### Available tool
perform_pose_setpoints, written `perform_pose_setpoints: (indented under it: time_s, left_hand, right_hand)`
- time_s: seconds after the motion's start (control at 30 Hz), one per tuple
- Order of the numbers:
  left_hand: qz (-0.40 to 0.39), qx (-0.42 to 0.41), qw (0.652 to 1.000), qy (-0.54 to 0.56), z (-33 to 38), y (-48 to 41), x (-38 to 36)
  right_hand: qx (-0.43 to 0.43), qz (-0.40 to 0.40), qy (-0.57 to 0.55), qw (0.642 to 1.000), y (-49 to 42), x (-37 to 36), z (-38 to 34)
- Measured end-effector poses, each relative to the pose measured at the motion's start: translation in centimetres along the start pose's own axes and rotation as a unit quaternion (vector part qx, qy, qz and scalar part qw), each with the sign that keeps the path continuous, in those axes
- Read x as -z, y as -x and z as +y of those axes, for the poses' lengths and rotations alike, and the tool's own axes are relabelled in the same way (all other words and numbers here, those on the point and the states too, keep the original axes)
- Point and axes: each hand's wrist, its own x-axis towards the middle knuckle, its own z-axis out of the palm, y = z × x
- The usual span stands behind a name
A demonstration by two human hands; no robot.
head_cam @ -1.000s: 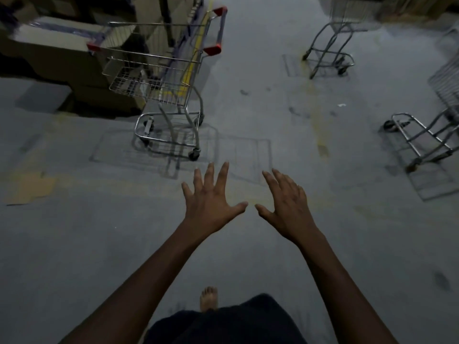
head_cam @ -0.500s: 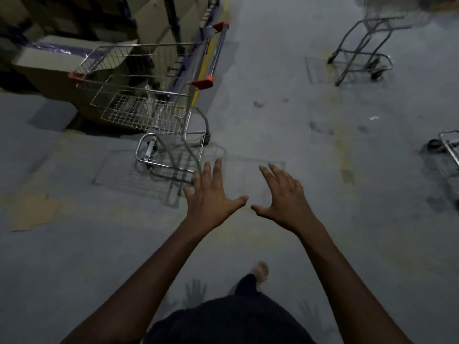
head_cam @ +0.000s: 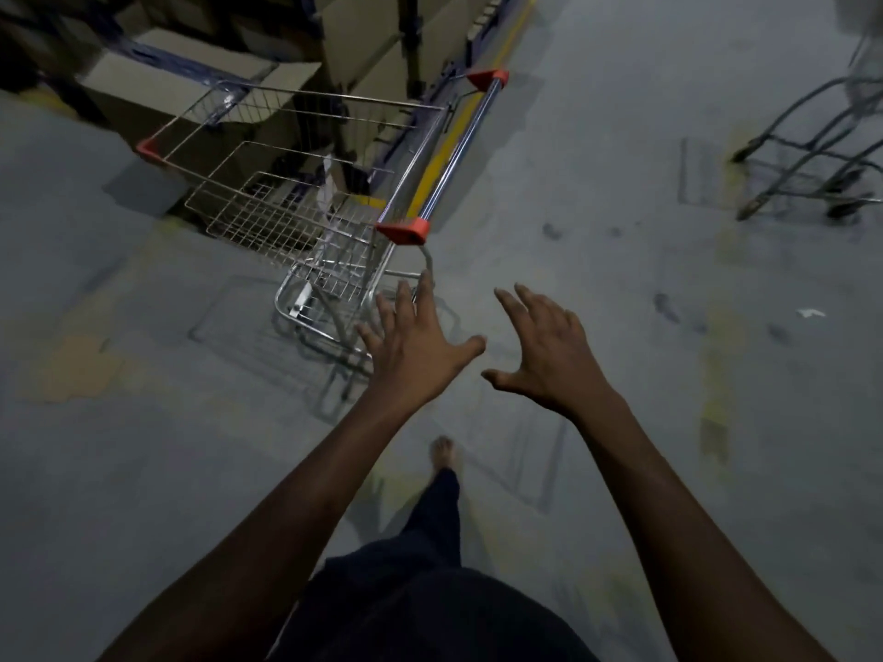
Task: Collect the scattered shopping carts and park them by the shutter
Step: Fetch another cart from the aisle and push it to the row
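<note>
my left hand (head_cam: 412, 352) and right hand (head_cam: 549, 352) reach out empty, fingers spread, just short of the wire cart (head_cam: 306, 193) standing ahead-left beside stacked boxes (head_cam: 191, 88); its red-capped handle (head_cam: 456, 150) is nearest.

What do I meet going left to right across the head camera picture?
Flat cardboard scrap on the floor → nearest shopping cart → right hand → second cart at the right edge. The left hand overlaps the nearest cart, so it is left out.
</note>
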Motion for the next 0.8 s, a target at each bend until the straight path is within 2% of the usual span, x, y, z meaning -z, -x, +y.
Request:
perform_pose_setpoints:
  time_s: [0.13,0.27,0.47,0.63,0.8]
  left_hand:
    - [0.027,-0.011,0.999,0.040,2.5,-8.9,0.4]
    - [0.028,0.001,0.999,0.036,5.0,-16.1,0.8]
    - [-0.005,0.032,0.998,0.049,6.2,-23.7,0.5]
    - [-0.010,0.080,0.996,0.037,6.3,-28.0,-0.4]
    - [-0.010,0.158,0.987,0.025,7.1,-32.5,-1.3]
  right_hand:
    - [0.016,-0.004,0.014,1.000,-7.2,1.5,2.7]
    - [0.027,-0.019,0.030,0.999,-14.2,3.5,5.7]
    - [0.070,-0.034,0.066,0.995,-24.9,4.7,9.8]
    - [0.166,-0.051,0.121,0.977,-34.5,4.5,12.8]
    - [0.274,-0.074,0.181,0.942,-43.5,3.7,14.3]
